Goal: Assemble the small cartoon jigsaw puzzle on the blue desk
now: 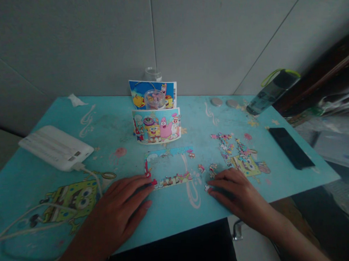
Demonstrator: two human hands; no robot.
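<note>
On the blue table a small jigsaw puzzle (pixel 171 181) is joined as a border, with bare tabletop showing inside it. My left hand (pixel 122 206) lies at its lower left corner, fingers stretched out and the fingertips touching the edge pieces. To the right, my right hand (pixel 239 191) pinches a small pale puzzle piece (pixel 207 188) between thumb and fingers just above or on the table. A few loose puzzle pieces (pixel 201 168) lie between the border and that hand. Beyond it spreads a pile of loose pieces (pixel 225 146).
Behind the puzzle stand two cartoon picture cards (pixel 157 126), with a clear round container (pixel 155 99) between them. A white power bank (pixel 56 147) with a cable (pixel 91 174) lies left. At right are a black phone (pixel 290 148), a bottle (pixel 272 92) and two round lids (pixel 216 102).
</note>
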